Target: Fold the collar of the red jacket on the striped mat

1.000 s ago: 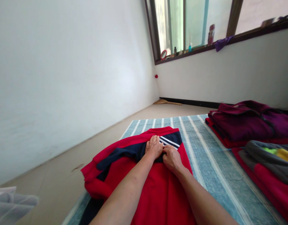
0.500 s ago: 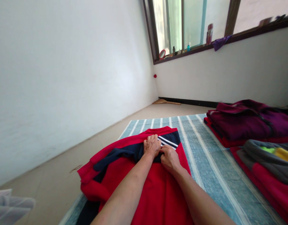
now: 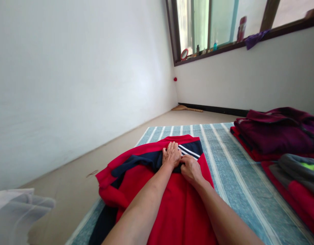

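A red jacket (image 3: pixel 169 207) with navy panels and white stripes lies on a blue, white-striped cloth (image 3: pixel 231 163). My left hand (image 3: pixel 171 155) rests on its navy panel, fingers stretched out and lying over the fabric. Close beside it, my right hand (image 3: pixel 191 169) is closed, its fingertips pinching the jacket just below the white stripes. One sleeve (image 3: pixel 109 180) bends out to the left in loose folds. My forearms cover part of the jacket's front.
At the right are stacks of folded clothes, one topped by a maroon jacket (image 3: pixel 282 132), the other by a grey garment (image 3: pixel 297 175). White sheer fabric (image 3: pixel 19 211) hangs at lower left. A broom (image 3: pixel 187 108) lies by the far wall, beneath a window sill (image 3: pixel 223 51) holding small items.
The view has swung slightly left, so everything sits further right. My left hand's fingers have straightened from a more curled pose; my right hand keeps its pinch. The jacket lies much the same.
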